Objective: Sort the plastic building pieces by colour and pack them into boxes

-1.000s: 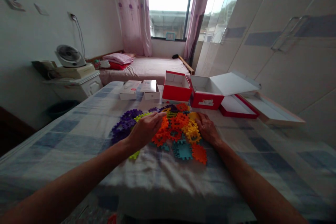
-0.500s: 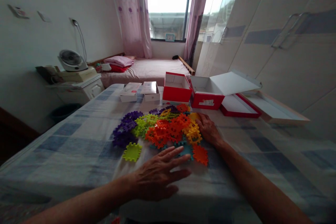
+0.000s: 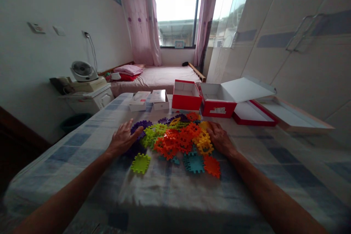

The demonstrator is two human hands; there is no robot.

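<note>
A heap of coloured interlocking plastic tiles [image 3: 178, 137] lies on the checked tablecloth [image 3: 82, 142]: purple, green, orange, yellow and teal pieces. My left hand [image 3: 122, 139] lies flat with fingers spread on the purple tiles [image 3: 141, 126] at the heap's left edge. Resting against the yellow tiles [image 3: 203, 142] at the heap's right edge is my right hand [image 3: 220, 139], fingers slightly curled and holding nothing. One green tile [image 3: 140, 163] sits apart in front of the left hand. A teal tile [image 3: 194, 161] and an orange tile [image 3: 212, 165] lie at the near side.
Behind the heap stand two small white boxes [image 3: 149, 99], an open red box [image 3: 186, 97], a red box with its white lid up [image 3: 219, 102] and flat trays [image 3: 274, 115]. A bed [image 3: 156, 76], a fan on a cabinet [image 3: 82, 73] and wardrobe doors [image 3: 301, 44] surround the table.
My left hand left the middle of the heap, swung back toward me, then went out to the heap's left edge. The view tilted up slightly. My right hand stayed put.
</note>
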